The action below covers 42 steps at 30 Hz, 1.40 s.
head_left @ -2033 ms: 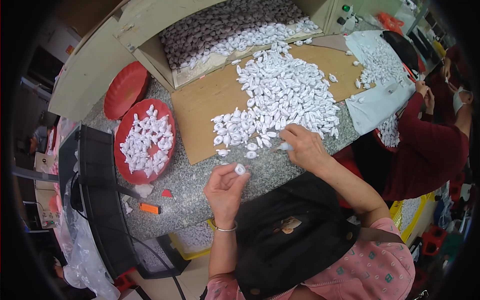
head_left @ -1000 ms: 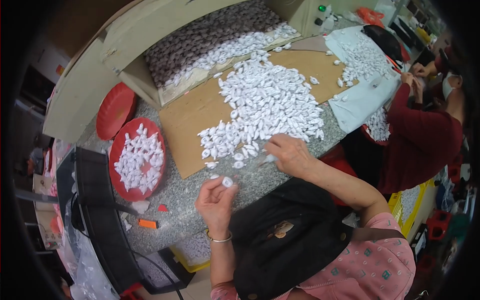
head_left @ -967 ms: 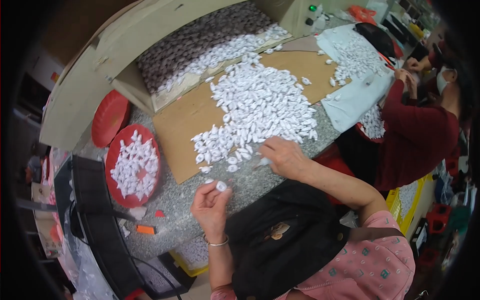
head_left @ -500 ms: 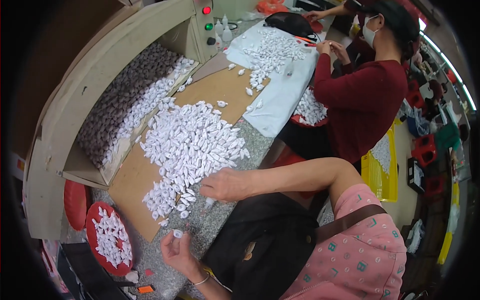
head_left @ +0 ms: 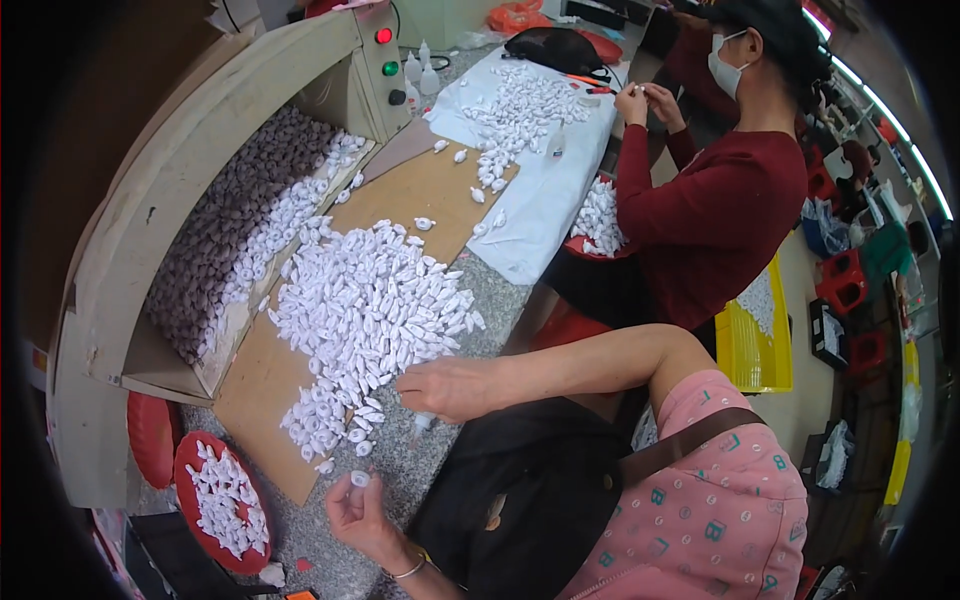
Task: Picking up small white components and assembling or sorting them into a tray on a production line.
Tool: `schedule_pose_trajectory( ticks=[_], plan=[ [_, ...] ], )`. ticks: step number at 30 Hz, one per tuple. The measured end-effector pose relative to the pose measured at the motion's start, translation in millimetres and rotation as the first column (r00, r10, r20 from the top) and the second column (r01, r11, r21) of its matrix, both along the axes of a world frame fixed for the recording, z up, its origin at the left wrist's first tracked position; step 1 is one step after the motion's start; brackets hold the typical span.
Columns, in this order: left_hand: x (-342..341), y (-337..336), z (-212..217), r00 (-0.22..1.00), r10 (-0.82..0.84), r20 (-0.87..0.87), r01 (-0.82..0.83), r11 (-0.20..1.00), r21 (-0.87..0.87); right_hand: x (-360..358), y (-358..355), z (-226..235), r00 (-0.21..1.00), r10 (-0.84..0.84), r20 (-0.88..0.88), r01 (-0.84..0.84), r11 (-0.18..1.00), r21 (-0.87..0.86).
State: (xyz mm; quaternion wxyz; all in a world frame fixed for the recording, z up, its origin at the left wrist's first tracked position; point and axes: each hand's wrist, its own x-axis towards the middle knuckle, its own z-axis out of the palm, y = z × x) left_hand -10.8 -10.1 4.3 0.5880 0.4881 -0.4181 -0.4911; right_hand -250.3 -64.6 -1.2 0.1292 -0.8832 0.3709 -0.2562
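In my left hand (head_left: 362,522), low in the view, thumb and fingertips pinch a small white ring-shaped piece (head_left: 359,479) above the grey speckled tabletop. My right hand (head_left: 452,388) is curled closed beside the near edge of a large heap of small white pieces (head_left: 370,295). Its fingertips are turned toward the heap, and what they hold is hidden. A small pale nozzle-like tip (head_left: 423,421) shows just below that hand; whether the hand holds it I cannot tell. The heap lies mostly on a brown board (head_left: 262,425).
A beige box-like machine (head_left: 215,115) full of white pieces borders the board. A red plate (head_left: 258,500) of pieces stands at lower left. Across the table, a masked co-worker (head_left: 715,190) handles something small beside a white sheet (head_left: 520,250); small bottles (head_left: 430,80) stand behind.
The whole view has shifted slightly. My left hand keeps its pinch on the white ring-shaped piece, and my right hand stays curled beside the heap.
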Motion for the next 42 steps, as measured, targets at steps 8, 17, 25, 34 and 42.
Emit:
schedule_pose_trajectory(
  ticks=[8,17,25,34,42],
  plan=[
    [-8,-1,-1,1.0,-0.005,-0.023,0.005,1.0,0.012,-4,1,-2,0.999,-0.025,0.026,0.025,1.0,-0.014],
    [-14,6,-9,1.0,-0.008,0.022,0.008,1.0,-0.025,14,26,7,0.895,-0.284,0.344,0.215,0.95,0.225],
    [-29,5,-11,0.964,-0.033,0.264,0.067,0.99,-0.121,37,49,31,0.76,-0.431,0.487,0.128,0.833,0.538],
    [-29,5,-8,0.857,0.057,0.512,0.114,0.948,-0.298,43,46,30,0.824,-0.367,0.432,0.148,0.875,0.46],
    [-34,7,-4,0.675,0.209,0.708,0.18,0.883,-0.433,46,46,25,0.837,-0.345,0.424,0.154,0.893,0.423]
  ],
)
